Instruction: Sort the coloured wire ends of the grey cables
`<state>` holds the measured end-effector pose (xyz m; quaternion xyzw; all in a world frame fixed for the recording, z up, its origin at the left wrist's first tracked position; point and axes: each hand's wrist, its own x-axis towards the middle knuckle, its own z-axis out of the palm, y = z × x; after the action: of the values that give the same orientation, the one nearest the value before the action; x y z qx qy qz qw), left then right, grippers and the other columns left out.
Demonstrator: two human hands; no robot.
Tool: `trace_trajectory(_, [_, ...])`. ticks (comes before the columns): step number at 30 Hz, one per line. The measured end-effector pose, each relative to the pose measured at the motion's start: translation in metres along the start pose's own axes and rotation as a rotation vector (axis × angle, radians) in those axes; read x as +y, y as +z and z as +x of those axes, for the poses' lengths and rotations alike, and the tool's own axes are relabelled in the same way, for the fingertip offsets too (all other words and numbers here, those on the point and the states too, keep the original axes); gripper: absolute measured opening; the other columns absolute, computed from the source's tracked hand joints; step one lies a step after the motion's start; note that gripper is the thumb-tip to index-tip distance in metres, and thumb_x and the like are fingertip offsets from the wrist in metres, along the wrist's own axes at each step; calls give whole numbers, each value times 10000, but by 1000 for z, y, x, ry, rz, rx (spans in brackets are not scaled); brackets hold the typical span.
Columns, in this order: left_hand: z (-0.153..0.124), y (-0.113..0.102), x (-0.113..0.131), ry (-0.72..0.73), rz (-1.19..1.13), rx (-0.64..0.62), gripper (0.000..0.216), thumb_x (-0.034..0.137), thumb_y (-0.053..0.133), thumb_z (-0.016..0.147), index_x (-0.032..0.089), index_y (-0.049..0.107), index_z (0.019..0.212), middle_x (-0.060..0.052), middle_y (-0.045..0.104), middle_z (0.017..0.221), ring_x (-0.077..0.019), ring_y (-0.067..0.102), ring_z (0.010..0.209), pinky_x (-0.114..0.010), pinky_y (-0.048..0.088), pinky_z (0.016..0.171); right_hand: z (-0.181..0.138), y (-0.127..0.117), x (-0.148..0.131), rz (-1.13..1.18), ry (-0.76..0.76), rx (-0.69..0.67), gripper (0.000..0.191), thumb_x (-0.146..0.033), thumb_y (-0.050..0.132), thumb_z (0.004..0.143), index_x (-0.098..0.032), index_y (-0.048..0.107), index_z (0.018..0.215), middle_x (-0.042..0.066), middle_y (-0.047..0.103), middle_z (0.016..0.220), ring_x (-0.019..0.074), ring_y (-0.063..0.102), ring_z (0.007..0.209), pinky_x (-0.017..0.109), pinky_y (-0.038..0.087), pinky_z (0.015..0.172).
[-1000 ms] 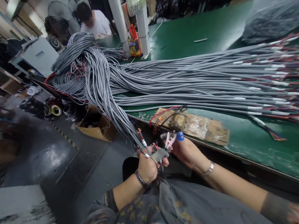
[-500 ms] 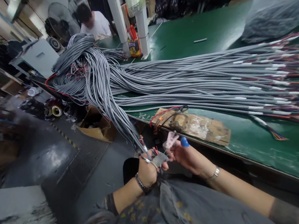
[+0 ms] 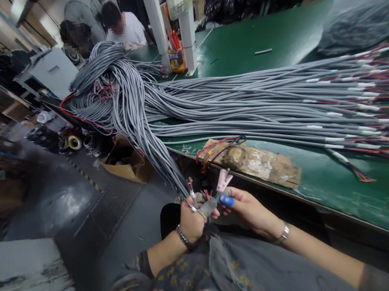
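My left hand (image 3: 192,223) is closed around the stripped ends of several grey cables (image 3: 171,171), and a grey covering wraps its thumb. Short coloured wires (image 3: 207,194) stick up above that thumb. Close beside it, my right hand (image 3: 251,209) pinches, with a blue finger cot (image 3: 227,200) on its thumb. Thin green wire strands (image 3: 218,196) run into the pinch; their exact hold is too small to make out. A pale pink clip (image 3: 224,180) stands just above the right fingertips, and whether the hand touches it cannot be seen.
A long bundle of grey cables (image 3: 246,100) covers much of the green table (image 3: 382,214). A worn wooden board (image 3: 256,162) lies at its near edge. Behind are a white post (image 3: 189,43), a plastic bag (image 3: 361,11) and a co-worker (image 3: 127,28). A cardboard box (image 3: 127,163) sits on the floor.
My right hand has come down and left, and its blue-covered thumb now meets the fingers at the wires. My left hand stays nearly in place, still holding the cables.
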<state>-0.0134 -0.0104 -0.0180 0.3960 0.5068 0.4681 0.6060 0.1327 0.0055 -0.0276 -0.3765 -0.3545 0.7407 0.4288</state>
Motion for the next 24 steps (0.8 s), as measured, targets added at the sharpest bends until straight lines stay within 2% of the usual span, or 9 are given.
trace_trajectory(2, [0,0,3,-25,-69,-22,409,487,780,579,127,653,724,-35,631,503,-135,576,457,-224,436,457,0,0,2,28,13,0,389,-508,792,579,-184,581,627,-34,515,563,95,411,515,254,351,527])
trace_trajectory(6, [-1,-4,6,-94,-124,-209,422,465,808,541,102,676,711,-75,671,588,-153,608,521,-261,485,540,1,1,6,98,67,-72,363,-490,768,630,-190,565,654,-33,531,527,113,465,503,273,394,541])
trace_trajectory(8, [0,-8,5,-90,-139,-257,397,437,817,543,99,686,705,-85,686,629,-148,610,543,-262,490,566,2,0,7,139,87,-92,350,-478,763,643,-193,560,652,-35,531,514,119,487,499,274,405,543])
trace_trajectory(12, [2,-15,2,-38,-177,-225,321,356,823,562,110,705,733,-76,698,653,-124,597,538,-218,452,526,9,-5,1,252,86,13,397,-577,716,645,-194,612,673,-22,550,568,111,482,516,252,413,535])
trace_trajectory(15, [5,-13,5,-13,-207,-203,322,349,835,534,116,711,718,-73,700,652,-124,592,526,-213,436,501,16,-8,-9,250,50,7,509,-685,644,637,-192,665,759,7,589,646,118,480,545,255,426,536])
trace_trajectory(20, [10,-3,12,8,-243,-192,333,357,846,505,116,715,694,-71,693,619,-122,586,518,-213,439,506,23,-4,-17,167,-24,-9,484,-666,632,670,-186,649,721,8,580,628,130,487,550,269,431,535])
trace_trajectory(24, [12,0,10,-7,-226,-212,339,359,843,515,114,716,713,-82,708,661,-124,593,535,-223,458,534,25,-1,-14,204,-52,56,457,-632,681,645,-180,651,701,3,585,622,129,493,556,277,446,563])
